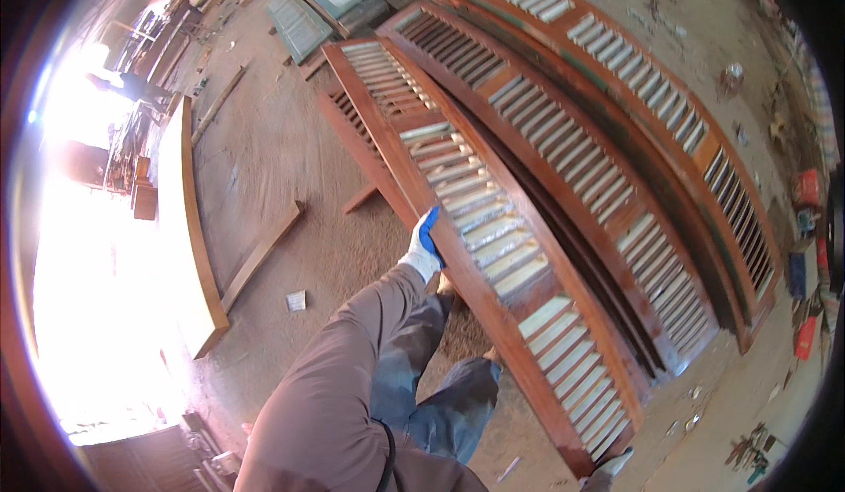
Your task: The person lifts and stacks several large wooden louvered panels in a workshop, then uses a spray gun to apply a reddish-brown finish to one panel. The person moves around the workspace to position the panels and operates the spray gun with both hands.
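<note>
A long reddish-brown louvered wooden shutter (528,294) with pale slats runs slantwise across the middle. My left hand (425,246), in a white and blue glove, is closed round its left edge near the middle. At the shutter's bottom corner, my right hand (609,470) in a pale glove grips the end; much of it is cut off by the lower edge of the picture. Just right of the held shutter, more louvered shutters (563,144) lean close together. Another slatted panel (365,153) shows partly behind its upper left side.
Farther right stands another row with a louvered shutter (651,78) in front. Grey-green panels (339,3) lie stacked at the back. On the left, a long board (195,237) and a wooden strip (262,256) rest on the dirt floor. Red objects (805,338) line the right side.
</note>
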The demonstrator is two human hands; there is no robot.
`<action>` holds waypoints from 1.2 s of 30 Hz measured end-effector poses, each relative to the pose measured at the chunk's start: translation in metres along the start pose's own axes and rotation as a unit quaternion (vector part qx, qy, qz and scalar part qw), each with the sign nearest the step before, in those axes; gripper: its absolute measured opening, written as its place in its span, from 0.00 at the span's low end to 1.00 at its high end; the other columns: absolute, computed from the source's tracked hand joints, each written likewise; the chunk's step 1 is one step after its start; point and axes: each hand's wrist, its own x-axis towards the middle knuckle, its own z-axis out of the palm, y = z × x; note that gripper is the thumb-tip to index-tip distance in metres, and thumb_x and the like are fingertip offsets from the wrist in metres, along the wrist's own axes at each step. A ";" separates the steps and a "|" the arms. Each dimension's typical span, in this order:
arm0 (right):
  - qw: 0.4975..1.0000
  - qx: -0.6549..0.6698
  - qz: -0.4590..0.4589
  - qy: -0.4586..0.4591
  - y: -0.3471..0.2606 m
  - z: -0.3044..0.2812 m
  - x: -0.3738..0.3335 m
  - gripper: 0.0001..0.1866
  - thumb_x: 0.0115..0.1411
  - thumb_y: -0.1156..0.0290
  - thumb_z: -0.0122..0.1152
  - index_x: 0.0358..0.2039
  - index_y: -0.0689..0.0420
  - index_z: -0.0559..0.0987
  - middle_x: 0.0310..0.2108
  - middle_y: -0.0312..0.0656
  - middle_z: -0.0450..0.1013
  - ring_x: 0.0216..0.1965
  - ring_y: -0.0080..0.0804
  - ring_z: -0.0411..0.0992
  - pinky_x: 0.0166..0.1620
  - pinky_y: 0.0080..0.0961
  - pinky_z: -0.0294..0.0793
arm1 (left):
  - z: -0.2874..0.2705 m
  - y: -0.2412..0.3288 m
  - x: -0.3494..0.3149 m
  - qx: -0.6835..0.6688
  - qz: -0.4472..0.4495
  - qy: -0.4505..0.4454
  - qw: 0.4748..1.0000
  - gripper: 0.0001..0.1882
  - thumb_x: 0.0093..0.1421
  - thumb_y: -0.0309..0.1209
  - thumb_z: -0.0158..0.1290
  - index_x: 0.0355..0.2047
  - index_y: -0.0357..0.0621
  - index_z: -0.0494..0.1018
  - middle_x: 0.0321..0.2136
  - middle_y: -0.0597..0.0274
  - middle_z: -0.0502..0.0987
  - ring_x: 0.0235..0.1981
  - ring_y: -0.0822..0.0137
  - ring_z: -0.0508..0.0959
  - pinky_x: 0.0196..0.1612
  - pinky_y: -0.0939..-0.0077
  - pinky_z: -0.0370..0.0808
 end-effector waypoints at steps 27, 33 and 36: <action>0.908 -0.289 -0.144 0.268 0.002 0.054 0.112 0.32 0.71 0.48 0.41 0.64 0.60 0.67 0.61 0.49 0.67 0.57 0.46 0.70 0.56 0.40 0.73 | -0.026 -0.077 0.060 0.066 0.000 0.185 0.981 0.44 0.60 0.65 0.52 0.70 0.62 0.54 0.63 0.50 0.67 0.57 0.45 0.70 0.57 0.46 0.68; 0.711 -0.607 -0.193 0.298 -0.011 0.068 0.186 0.36 0.68 0.42 0.44 0.62 0.61 0.70 0.54 0.52 0.73 0.54 0.46 0.72 0.53 0.37 0.75 | -0.048 -0.008 0.010 0.773 0.079 0.152 0.611 0.24 0.70 0.47 0.42 0.58 0.46 0.70 0.49 0.44 0.77 0.51 0.45 0.76 0.56 0.58 0.71; 0.680 -0.651 -0.183 0.285 0.005 0.166 0.205 0.38 0.65 0.38 0.46 0.59 0.61 0.72 0.48 0.52 0.77 0.51 0.45 0.75 0.47 0.36 0.79 | -0.099 0.021 0.010 0.645 0.273 0.297 0.648 0.23 0.69 0.47 0.45 0.48 0.41 0.77 0.48 0.44 0.78 0.51 0.45 0.77 0.54 0.56 0.72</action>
